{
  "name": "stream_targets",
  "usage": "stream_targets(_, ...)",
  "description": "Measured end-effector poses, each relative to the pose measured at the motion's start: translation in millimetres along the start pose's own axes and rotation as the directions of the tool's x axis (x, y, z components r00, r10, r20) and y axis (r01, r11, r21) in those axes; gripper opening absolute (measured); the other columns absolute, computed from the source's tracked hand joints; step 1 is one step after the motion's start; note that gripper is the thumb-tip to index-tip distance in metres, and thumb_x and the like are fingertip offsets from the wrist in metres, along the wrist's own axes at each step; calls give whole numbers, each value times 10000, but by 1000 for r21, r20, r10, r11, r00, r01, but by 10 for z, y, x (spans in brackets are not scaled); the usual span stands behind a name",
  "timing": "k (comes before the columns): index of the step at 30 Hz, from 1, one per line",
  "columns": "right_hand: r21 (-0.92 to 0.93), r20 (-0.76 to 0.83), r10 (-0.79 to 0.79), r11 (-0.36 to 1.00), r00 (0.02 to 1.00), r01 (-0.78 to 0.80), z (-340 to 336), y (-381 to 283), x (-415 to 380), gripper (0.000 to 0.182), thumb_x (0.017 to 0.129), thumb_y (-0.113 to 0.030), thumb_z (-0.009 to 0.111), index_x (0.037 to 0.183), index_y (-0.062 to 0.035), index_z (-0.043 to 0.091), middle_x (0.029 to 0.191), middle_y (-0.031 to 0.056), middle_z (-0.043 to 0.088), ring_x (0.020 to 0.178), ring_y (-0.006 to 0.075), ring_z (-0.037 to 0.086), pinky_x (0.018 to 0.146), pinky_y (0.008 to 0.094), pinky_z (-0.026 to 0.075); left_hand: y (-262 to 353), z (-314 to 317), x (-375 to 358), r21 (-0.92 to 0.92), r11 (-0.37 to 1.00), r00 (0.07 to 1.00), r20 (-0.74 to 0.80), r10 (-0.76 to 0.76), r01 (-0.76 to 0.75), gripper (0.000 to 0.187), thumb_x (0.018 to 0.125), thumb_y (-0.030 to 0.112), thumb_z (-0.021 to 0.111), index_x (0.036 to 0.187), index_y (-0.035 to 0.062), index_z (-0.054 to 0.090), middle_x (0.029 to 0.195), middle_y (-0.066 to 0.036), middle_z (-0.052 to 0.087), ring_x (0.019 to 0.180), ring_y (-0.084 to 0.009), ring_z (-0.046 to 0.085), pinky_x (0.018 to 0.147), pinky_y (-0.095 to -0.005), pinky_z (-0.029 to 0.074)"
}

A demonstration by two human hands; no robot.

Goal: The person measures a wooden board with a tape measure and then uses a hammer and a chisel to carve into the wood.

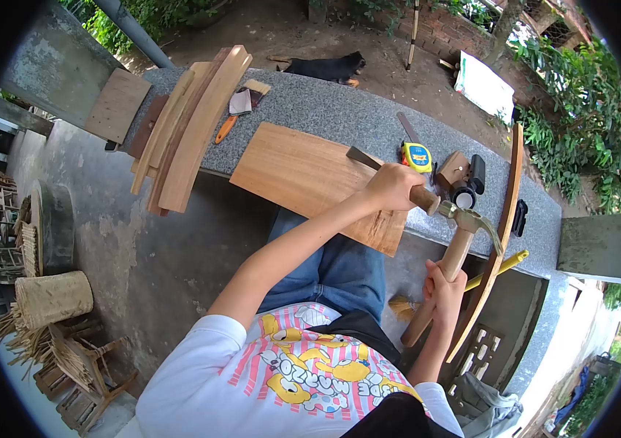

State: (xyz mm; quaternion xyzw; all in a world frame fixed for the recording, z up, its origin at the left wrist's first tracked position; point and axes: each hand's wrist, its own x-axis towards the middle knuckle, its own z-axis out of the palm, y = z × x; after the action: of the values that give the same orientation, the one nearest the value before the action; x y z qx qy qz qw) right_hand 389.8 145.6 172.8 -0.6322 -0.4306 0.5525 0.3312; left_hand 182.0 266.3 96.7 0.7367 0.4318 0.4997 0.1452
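My left hand (396, 187) is wrapped round a chisel, its blade (363, 158) slanting down to the left over a flat wooden board (296, 164). The wooden chisel handle (425, 198) sticks out to the right of my fist. In my right hand (445, 292) I grip a claw hammer by its wooden handle (459, 252). The hammer's metal head (474, 220) is right at the butt of the chisel handle. The board lies across the near edge of the granite slab (325, 106), above my lap.
Several wood strips (204, 128) are stacked at left, beside an orange-handled brush (234, 120). A yellow tape measure (417, 156), a wooden block (454, 168) and a black cylindrical item (477, 174) sit behind my hands. A long wood strip (504, 241) stands at right. Beyond the slab lies a dog (325, 68).
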Motion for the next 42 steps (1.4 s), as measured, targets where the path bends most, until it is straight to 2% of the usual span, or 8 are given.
stream_targets(7, 150, -65, -142, 977, 988, 150, 90, -161, -18, 197, 856, -66, 678, 721, -23, 541, 504, -8, 437, 386, 72, 405, 356, 227, 301, -39, -83, 17, -26, 999, 999, -18, -42, 41, 191, 593, 173, 763, 735, 83, 673, 698, -125, 654, 669, -312, 654, 593, -387, 505)
stream_targets(11, -12, 41, 23, 1000, 999, -23, 306, -80, 108, 200, 856, -59, 655, 715, -39, 516, 510, -15, 434, 387, 68, 390, 357, 240, 301, -178, -178, -43, 22, 997, 996, -47, -71, 72, 253, 577, 216, 794, 738, 70, 663, 703, -118, 656, 685, -306, 657, 602, -392, 504)
stream_targets(13, -28, 67, 20, 999, 998, -18, 309, -154, 89, 205, 860, -73, 658, 716, -36, 516, 507, -16, 433, 385, 69, 389, 350, 236, 298, -250, -360, -108, 94, 994, 997, 43, -65, 60, 282, 560, 229, 803, 734, 67, 654, 707, -111, 651, 714, -300, 658, 611, -392, 499)
stream_targets(19, 68, 13, -150, 987, 989, 148, 452, -368, 22, 206, 853, -44, 665, 721, -27, 508, 548, -11, 445, 382, 66, 390, 334, 231, 300, -281, -570, -119, 81, 988, 991, -29, -130, 132, 245, 561, 200, 788, 712, 82, 636, 691, -91, 634, 680, -294, 634, 602, -388, 481)
stream_targets(23, -122, 149, -55, 990, 987, 74, 640, -221, 246, 215, 846, -71, 658, 696, -44, 507, 491, -7, 429, 389, 73, 400, 349, 233, 295, -340, -621, -145, 124, 980, 987, -61, -148, 154, 221, 570, 178, 772, 695, 75, 622, 675, -89, 628, 675, -290, 631, 600, -383, 477)
stream_targets(31, 143, 96, -177, 976, 979, 163, 731, -434, 60, 208, 840, -37, 666, 706, -41, 507, 526, -6, 443, 388, 72, 392, 344, 226, 301, -434, -983, -279, 123, 979, 983, -114, -147, 160, 213, 596, 210, 765, 667, 79, 613, 657, -96, 624, 647, -292, 633, 572, -392, 481)
stream_targets(35, -58, 263, 21, 998, 965, -6, 989, -329, 284, 217, 846, -60, 643, 680, -35, 506, 503, 1, 433, 389, 80, 390, 358, 244, 309, -492, -1045, -267, 179, 967, 975, -159, -153, 181, 241, 594, 234, 783, 671, 79, 615, 658, -94, 626, 647, -292, 636, 577, -384, 486)
stream_targets(42, 76, 215, -83, 995, 973, 68, 1025, -588, 152, 227, 843, -71, 661, 674, -36, 513, 501, -3, 441, 377, 80, 405, 345, 243, 308, -509, -1316, -354, 78, 978, 974, -138, -180, 192, 212, 580, 125, 775, 701, 52, 618, 651, -104, 607, 625, -285, 609, 571, -358, 462)
